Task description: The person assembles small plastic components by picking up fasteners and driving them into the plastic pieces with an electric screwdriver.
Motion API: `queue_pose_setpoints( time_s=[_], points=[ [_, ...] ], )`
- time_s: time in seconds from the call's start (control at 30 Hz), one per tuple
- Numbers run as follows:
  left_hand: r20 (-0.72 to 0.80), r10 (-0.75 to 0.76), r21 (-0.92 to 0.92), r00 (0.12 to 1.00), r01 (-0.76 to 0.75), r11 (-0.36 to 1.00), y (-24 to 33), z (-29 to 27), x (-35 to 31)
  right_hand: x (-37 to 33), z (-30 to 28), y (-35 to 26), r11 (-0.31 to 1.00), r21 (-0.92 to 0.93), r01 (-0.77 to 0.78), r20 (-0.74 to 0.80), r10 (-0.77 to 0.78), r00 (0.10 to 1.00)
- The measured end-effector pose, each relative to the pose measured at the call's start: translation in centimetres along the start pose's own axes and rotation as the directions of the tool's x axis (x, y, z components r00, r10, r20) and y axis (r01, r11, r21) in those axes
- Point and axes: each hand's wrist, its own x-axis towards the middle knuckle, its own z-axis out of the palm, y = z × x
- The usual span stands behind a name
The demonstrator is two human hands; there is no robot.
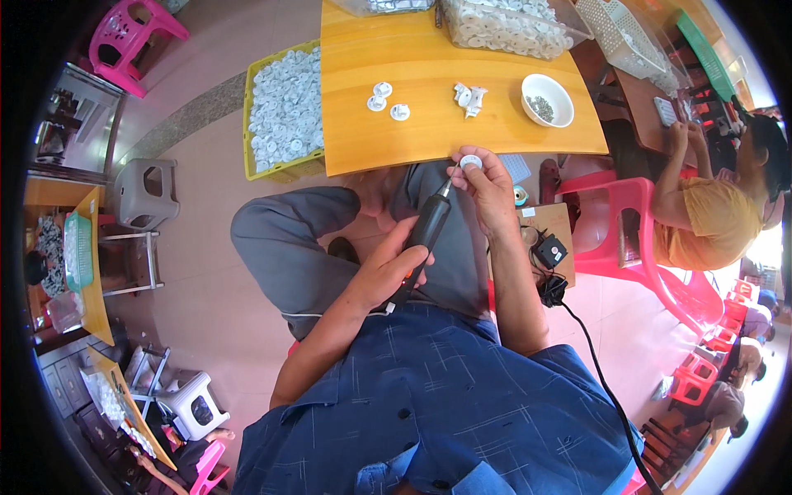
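Note:
My left hand (pixel 389 266) is wrapped round a black electric screwdriver (pixel 431 221), which slants up and to the right over my lap. Its thin bit reaches the small round white plastic part (pixel 471 161) pinched in the fingers of my right hand (pixel 488 188). Whether the bit sits in a screw is too small to tell. Both hands are just in front of the near edge of a yellow wooden table (pixel 396 148). On it lie several round white parts (pixel 400 112), some small white pieces (pixel 470 99) and a white bowl (pixel 563 101) holding small metal screws (pixel 540 107).
A yellow crate (pixel 247 124) full of white parts stands left of the table. A clear bin (pixel 577 35) of white parts sits at the back. On my right are a cardboard box (pixel 528 216) with a black adapter (pixel 551 251), a cable, a pink chair (pixel 635 206) and a seated person (pixel 714 210).

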Motion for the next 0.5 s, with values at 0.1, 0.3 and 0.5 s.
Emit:
queue_pose_setpoints(
  time_s=[0.1, 0.3, 0.5],
  points=[
    [-0.016, -0.029, 0.014, 0.999, 0.029, 0.999, -0.11, 0.14, 0.08, -0.13, 0.07, 0.06, 0.999, -0.047, 0.008, 0.006, -0.008, 1.000],
    [-0.020, -0.032, 0.010, 0.999, 0.032, 0.999, -0.23, 0.22, 0.32, -0.08, 0.02, 0.56, 0.994, -0.093, 0.056, 0.041, -0.052, 0.998],
    [-0.019, -0.029, 0.015, 0.999, 0.030, 0.999, -0.18, 0.08, 0.40, -0.11, -0.01, 0.80, 0.989, -0.123, 0.076, 0.031, -0.073, 0.997]
  ],
)
